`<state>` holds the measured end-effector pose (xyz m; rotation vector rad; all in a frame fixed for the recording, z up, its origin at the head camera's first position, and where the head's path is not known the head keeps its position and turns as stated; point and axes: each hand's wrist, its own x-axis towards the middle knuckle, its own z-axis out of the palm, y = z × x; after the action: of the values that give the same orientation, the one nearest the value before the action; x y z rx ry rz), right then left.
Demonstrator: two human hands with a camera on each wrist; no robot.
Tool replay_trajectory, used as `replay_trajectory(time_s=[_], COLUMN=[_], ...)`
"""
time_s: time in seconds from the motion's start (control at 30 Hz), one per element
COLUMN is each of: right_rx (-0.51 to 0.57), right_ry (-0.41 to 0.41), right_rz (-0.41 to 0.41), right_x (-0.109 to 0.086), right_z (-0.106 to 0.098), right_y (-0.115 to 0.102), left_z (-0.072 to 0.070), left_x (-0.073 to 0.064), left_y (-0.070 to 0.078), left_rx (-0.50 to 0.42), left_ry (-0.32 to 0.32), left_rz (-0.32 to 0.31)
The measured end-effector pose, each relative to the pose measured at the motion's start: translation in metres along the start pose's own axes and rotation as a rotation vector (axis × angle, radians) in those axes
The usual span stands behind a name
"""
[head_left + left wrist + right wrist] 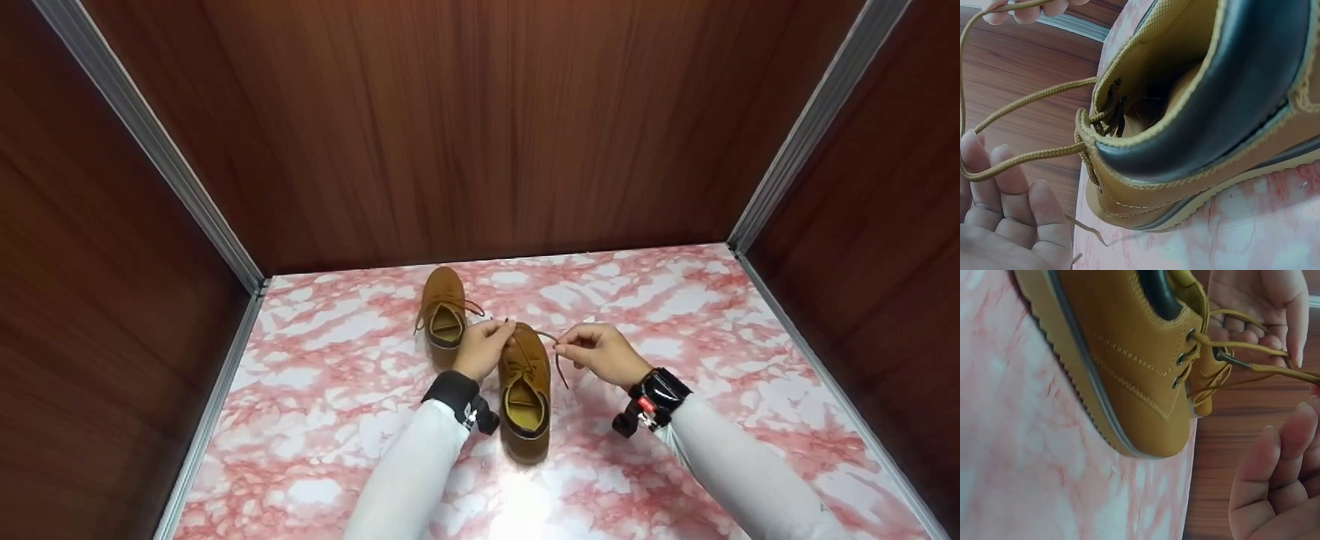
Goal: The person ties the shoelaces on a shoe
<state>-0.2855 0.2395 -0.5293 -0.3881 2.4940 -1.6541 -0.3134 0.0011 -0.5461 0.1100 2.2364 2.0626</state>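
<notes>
A tan lace-up shoe [526, 448] with a dark collar stands on the floor between the two hands, toe pointing away. My left hand [484, 349] is beside its toe on the left, pinching a brown shoelace; in the left wrist view the lace [1027, 158] runs from the eyelets across the fingers of this hand [1008, 219]. To the right of the shoe, my right hand [606, 354] pinches the lace between thumb and fingertips, and a loose end [560, 369] hangs below. The lace's tip [1234, 360] shows in the right wrist view, between the hands.
A matching shoe [443, 282] stands farther back on the left, its laces loose to the sides. Beneath everything is a red-and-white marbled surface [315, 420]. Brown wood-look panels [480, 135] with metal corner rails [817, 112] enclose the back and both sides.
</notes>
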Motion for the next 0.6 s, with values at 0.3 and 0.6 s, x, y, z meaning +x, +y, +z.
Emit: replay_trajectory(time_s=[0.3,0.6], right_rx=[0.072,0.071], right_ry=[0.048,0.111], right_rz=[-0.047,-0.154], right_x=[0.002,0.005], right_z=[0.015,0.035], right_y=[-0.001,0.000], left_z=[0.000,-0.003], left_x=[-0.002,-0.001], left_y=[-0.002,-0.005], left_rx=[0.093,0.102], left_ry=[-0.013,-0.025], left_rz=[0.081,0.108])
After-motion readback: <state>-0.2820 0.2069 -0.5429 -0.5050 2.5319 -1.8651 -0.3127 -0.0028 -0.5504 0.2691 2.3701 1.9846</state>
